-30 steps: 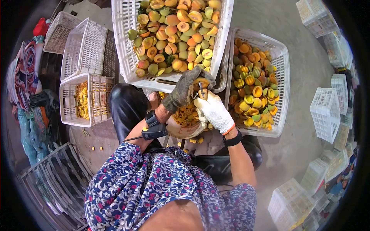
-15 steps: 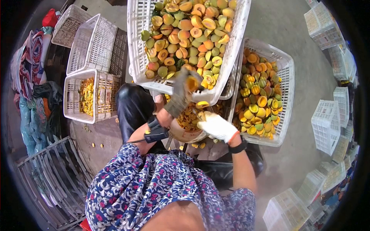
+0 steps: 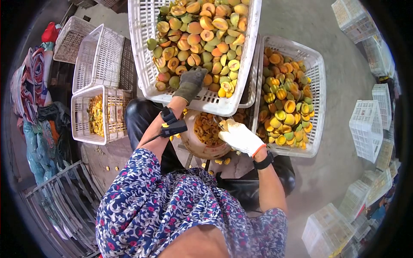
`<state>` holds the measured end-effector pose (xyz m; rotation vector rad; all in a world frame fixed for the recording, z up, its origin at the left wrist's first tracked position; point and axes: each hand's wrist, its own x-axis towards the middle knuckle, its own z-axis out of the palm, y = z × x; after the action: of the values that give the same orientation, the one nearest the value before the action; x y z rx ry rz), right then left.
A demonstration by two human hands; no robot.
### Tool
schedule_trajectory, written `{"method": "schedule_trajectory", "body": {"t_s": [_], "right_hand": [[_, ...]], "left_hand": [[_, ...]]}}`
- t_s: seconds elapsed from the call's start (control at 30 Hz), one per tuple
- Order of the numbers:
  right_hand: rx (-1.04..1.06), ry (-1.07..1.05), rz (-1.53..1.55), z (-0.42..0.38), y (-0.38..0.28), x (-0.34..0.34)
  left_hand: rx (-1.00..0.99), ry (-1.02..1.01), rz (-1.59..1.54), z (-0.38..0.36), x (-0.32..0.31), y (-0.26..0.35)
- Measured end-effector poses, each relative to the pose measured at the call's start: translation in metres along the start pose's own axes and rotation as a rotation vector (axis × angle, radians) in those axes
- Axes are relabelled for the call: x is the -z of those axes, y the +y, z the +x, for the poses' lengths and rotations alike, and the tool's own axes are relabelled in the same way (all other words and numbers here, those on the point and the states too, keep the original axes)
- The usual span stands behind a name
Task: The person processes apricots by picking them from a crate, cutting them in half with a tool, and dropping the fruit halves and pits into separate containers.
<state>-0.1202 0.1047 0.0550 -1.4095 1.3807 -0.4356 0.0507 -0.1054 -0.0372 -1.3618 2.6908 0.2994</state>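
clock centred on the bucket.
- fruit: whole-looking and halved, green to orange, heaped in the big crate at 12 o'clock.
- left hand, dark glove: inside that crate near its 6 o'clock wall, fingers down on the fruit; cannot tell whether they grip any.
- right hand, white glove: by the bucket's 2 o'clock rim, fingers curled; something small at the fingertips, too unclear to name, grip cannot be told.
- bucket: holds orange-yellow pieces, between the knees.
- side crate, 2 o'clock: hollowed halves, some nested together.
- small crate, 9 o'clock: yellow bits.
- metal rack, 8 o'clock.
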Motion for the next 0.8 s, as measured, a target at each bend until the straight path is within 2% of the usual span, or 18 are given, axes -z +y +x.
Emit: {"method": "schedule_trajectory", "body": {"t_s": [0.07,0.13,0.17,0.2,0.27,0.33,0.37,0.43,0.47,0.53,0.6,0.67,0.7,0.77,0.8], "right_hand": [[-0.053,0.045,0.066,0.001,-0.005,0.007],[-0.172,0.209,0.229,0.006,-0.011,0.012],[-0.331,0.174,0.406,0.004,-0.024,0.021],[-0.329,0.176,0.409,0.006,-0.022,0.019],[-0.188,0.337,0.436,0.011,-0.016,0.015],[-0.250,0.318,0.517,0.012,-0.026,0.014],[-0.142,0.420,0.387,0.015,-0.023,0.009],[0.081,0.565,0.110,0.020,-0.010,0.000],[0.078,0.564,0.108,0.021,-0.004,-0.001],[0.444,0.735,-0.572,0.022,0.000,0.000],[0.368,0.701,-0.462,0.021,-0.005,-0.001],[0.219,0.747,0.019,0.020,-0.014,-0.002],[0.218,0.747,0.019,0.020,-0.017,-0.002],[-0.021,0.625,0.293,0.019,-0.020,-0.001],[-0.023,0.626,0.293,0.020,-0.018,-0.002]], "left_hand": [[0.015,0.032,-0.121,0.001,0.002,-0.006],[-0.007,0.131,-0.811,-0.006,0.022,-0.005],[0.015,-0.075,-1.233,-0.013,0.035,-0.002],[0.013,-0.075,-1.230,-0.022,0.049,0.008],[-0.027,-0.246,-1.851,-0.037,0.065,0.030],[-0.041,-0.259,-1.962,-0.044,0.065,0.047],[-0.053,-0.269,-2.073,-0.047,0.064,0.056],[-0.060,-0.242,-2.156,-0.051,0.067,0.073],[-0.050,-0.229,-2.198,-0.051,0.065,0.078],[-0.110,-0.173,-2.095,-0.056,0.071,0.084],[-0.169,-0.116,-1.989,-0.059,0.071,0.087],[-0.205,-0.061,-1.899,-0.060,0.068,0.088],[-0.204,-0.062,-1.899,-0.060,0.068,0.088],[-0.235,-0.051,-1.768,-0.061,0.067,0.087],[-0.235,-0.053,-1.769,-0.062,0.065,0.088]]}}
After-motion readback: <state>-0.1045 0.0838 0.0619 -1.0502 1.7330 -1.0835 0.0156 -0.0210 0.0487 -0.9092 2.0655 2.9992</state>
